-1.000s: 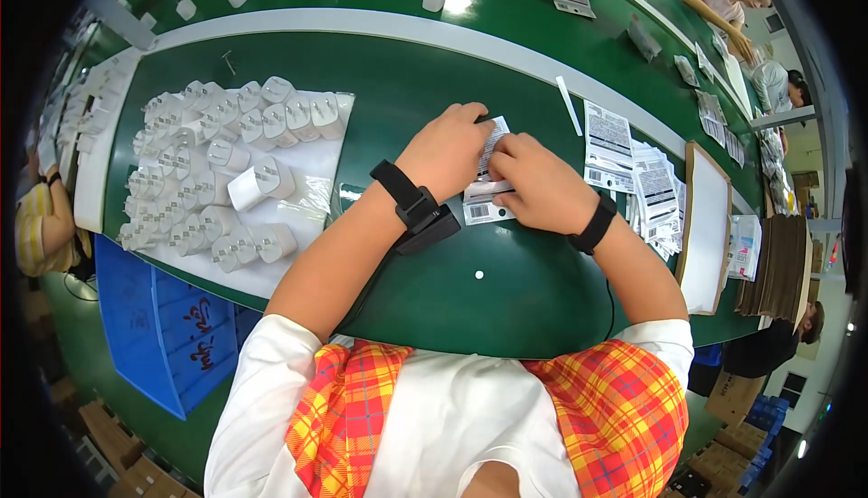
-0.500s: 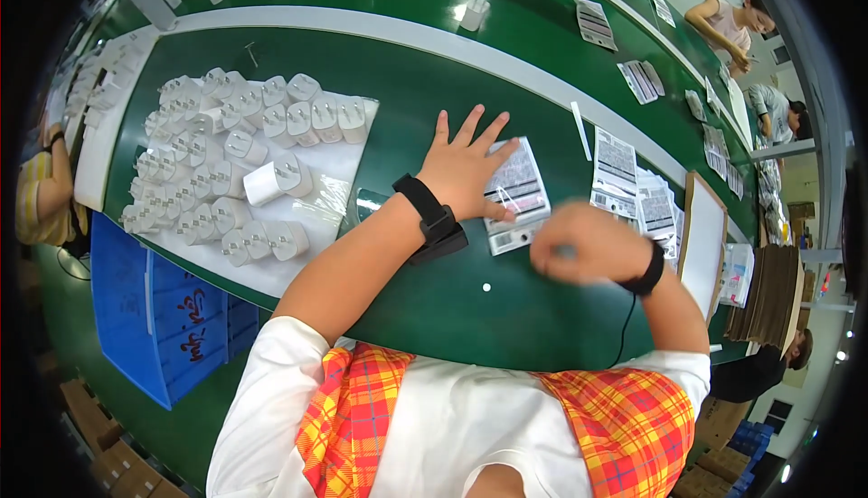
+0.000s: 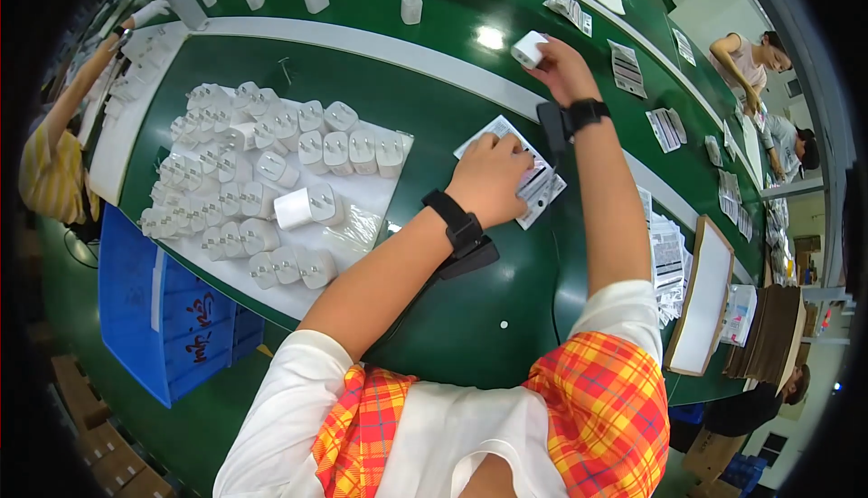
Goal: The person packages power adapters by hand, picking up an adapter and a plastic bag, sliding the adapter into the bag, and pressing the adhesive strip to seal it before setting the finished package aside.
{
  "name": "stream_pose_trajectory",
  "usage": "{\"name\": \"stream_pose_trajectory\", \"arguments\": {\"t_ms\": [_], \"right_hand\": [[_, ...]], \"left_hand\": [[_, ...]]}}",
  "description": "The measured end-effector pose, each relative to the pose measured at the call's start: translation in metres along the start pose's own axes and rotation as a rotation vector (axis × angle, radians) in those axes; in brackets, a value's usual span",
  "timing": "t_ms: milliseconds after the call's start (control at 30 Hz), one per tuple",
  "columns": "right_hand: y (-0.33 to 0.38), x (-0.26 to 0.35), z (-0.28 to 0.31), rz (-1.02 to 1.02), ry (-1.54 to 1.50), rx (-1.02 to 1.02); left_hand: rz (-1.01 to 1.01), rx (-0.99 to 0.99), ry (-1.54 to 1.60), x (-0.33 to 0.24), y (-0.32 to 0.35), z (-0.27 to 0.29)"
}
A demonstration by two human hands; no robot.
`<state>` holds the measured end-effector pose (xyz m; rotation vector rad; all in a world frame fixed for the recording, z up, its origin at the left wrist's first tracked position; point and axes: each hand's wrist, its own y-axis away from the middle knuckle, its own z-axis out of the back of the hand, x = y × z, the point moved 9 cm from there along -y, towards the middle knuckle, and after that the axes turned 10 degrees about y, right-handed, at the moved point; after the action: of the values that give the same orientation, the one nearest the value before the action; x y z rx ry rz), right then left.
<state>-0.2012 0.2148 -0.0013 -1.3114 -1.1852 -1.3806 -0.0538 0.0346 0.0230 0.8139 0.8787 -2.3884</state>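
At the far side, over the green belt, my right hand [image 3: 564, 71] is closed on a white plug adapter [image 3: 529, 49], gripping it by its right end. My left hand [image 3: 491, 179] lies over a flat printed packet [image 3: 546, 192] on the table, its fingers bent and gripping it. The hand hides much of the packet, whose top and lower right corners show. To the left, many white plug adapters [image 3: 271, 168] stand in rows on a white sheet, most with prongs up. One adapter [image 3: 293, 210] lies on its side among them.
Several adapters [image 3: 411, 8] and printed packets [image 3: 626, 70] lie on the belt beyond a pale rail [image 3: 380, 42]. A packet stack [image 3: 667, 258] and a white board [image 3: 701, 295] are at right. A blue bin [image 3: 172, 317] stands below left. Other people work at both sides.
My right hand has gone from beside the packet to the far belt and now holds an adapter. My left hand's spread fingers have curled in, and the packet has turned.
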Motion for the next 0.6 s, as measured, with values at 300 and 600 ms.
{"name": "stream_pose_trajectory", "arguments": {"t_ms": [300, 600], "right_hand": [[0.14, 0.006, -0.007, 0.046, 0.283, -0.018], [0.223, 0.029, -0.061, 0.487, 1.239, 0.014]], "left_hand": [[0.129, 0.062, -0.082, 0.017, -0.015, -0.015], [0.098, -0.006, 0.144, 0.05, -0.008, -0.01]]}}
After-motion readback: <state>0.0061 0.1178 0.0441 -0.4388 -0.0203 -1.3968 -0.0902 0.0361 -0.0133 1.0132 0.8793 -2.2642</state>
